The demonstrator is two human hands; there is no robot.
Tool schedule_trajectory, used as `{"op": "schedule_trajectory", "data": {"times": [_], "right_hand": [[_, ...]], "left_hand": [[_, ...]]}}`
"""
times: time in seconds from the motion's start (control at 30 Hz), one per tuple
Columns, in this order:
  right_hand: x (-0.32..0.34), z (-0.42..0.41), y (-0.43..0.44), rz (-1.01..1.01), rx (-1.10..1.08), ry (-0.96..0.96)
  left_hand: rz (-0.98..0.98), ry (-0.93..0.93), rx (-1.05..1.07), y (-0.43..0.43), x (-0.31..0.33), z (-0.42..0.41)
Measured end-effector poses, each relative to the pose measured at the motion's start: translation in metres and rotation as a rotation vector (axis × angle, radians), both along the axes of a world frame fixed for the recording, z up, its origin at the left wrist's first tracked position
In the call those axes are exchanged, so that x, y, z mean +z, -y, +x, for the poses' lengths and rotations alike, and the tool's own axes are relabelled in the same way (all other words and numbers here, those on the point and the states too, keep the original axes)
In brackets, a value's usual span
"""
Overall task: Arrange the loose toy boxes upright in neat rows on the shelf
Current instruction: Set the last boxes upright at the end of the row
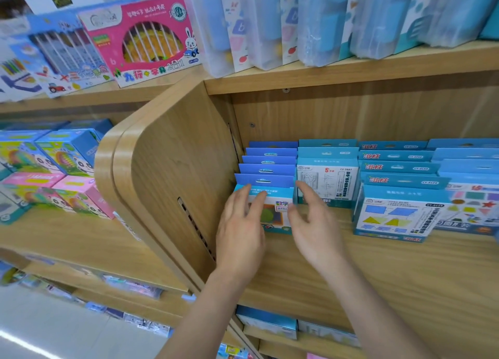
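Wooden shop shelf (405, 277), from the head camera. Blue toy boxes (397, 167) upright in rows running front to back, leftmost row tight against the curved side panel (175, 169). Left hand (240, 229) on that row's front box (278, 210), fingers straight against its face, gripping nothing. Right hand (316, 231) just beside, apart from the left, fingers loosely spread and empty, before the second row's white-fronted box (326, 183). Further right, shape-printed box (394, 215) heading the third row. Above left, pink rabbit box (143, 37) leaning on the upper level.
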State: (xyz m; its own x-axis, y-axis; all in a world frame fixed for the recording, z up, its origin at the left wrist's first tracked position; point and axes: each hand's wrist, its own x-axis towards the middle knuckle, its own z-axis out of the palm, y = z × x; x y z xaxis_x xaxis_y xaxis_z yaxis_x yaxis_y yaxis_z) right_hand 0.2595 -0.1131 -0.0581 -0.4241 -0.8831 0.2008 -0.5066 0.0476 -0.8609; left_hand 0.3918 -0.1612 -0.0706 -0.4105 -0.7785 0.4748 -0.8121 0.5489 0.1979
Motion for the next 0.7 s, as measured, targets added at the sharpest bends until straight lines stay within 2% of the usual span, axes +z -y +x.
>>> {"op": "schedule_trajectory", "data": {"times": [0.13, 0.3, 0.5, 0.7], "right_hand": [[-0.016, 0.006, -0.007, -0.077, 0.019, -0.375], [-0.012, 0.000, -0.012, 0.029, 0.073, -0.555], [0.006, -0.020, -0.025, 0.106, 0.265, -0.484], [0.005, -0.061, -0.072, 0.037, 0.279, -0.409]], "left_hand": [[0.025, 0.101, 0.003, -0.006, -0.005, -0.002], [0.058, 0.156, 0.014, -0.011, 0.007, -0.006], [0.174, 0.101, 0.052, -0.021, 0.013, -0.012], [0.143, -0.048, 0.072, -0.054, 0.006, -0.028]]}}
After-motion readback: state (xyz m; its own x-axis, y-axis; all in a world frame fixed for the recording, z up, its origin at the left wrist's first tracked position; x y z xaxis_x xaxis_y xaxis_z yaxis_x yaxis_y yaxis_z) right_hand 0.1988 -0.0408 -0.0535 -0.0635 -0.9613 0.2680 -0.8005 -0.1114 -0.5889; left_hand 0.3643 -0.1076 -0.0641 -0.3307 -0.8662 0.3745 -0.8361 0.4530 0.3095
